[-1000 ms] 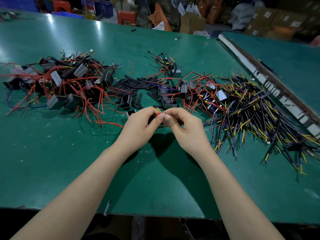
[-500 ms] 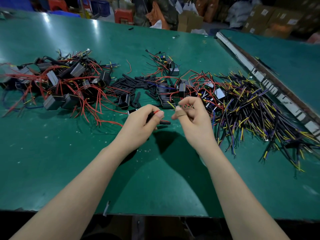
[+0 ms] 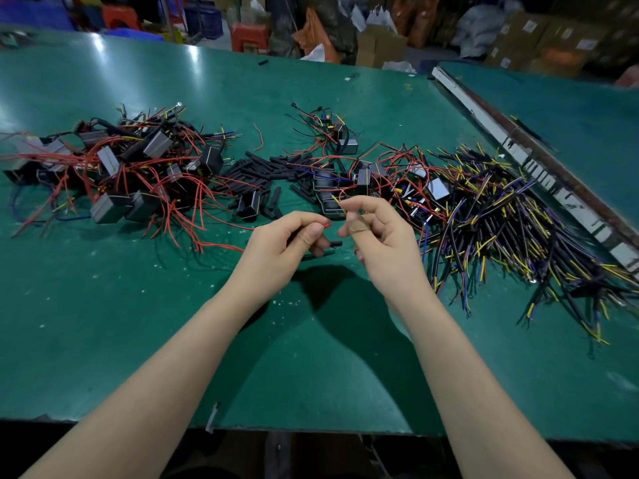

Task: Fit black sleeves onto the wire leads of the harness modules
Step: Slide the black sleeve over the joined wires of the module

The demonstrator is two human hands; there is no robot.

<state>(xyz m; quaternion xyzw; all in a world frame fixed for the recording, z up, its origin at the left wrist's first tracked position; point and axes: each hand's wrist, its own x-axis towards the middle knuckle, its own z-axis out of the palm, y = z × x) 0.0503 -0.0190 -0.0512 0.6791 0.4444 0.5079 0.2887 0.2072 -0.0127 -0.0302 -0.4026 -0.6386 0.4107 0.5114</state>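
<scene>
Hands recorded above a green table [image 3: 103,323], both raised, slightly apart.

Left hand [image 3: 280,247]: fingers curled, a red lead [image 3: 325,224] pinched between thumb and forefinger; a black sleeve [image 3: 334,243] was seen projecting from under the same fingers, pointing toward the other hand. Whether the sleeve was already on a wire could not be told.

Right hand [image 3: 380,236]: fingers curled, thumb and forefinger closed on a thin yellow wire [image 3: 336,199] just above the grip; a tan plaster was noted on one finger.

Loose sleeves [image 3: 262,174]: heaped beyond the left hand's grip, lying flat.

Modules [image 3: 138,167]: a tangle with red leads was laid out far to the left of the grip; a second group [image 3: 366,174] was found just beyond both hands, touching the sleeve heap.

Wire bundle [image 3: 518,219]: black, yellow and purple strands, spread to the right of the right hand.

Second table [image 3: 570,108]: to the far right, separated by a rail [image 3: 539,160].

Boxes [image 3: 380,46]: stacked past the table's far edge, blurred.
</scene>
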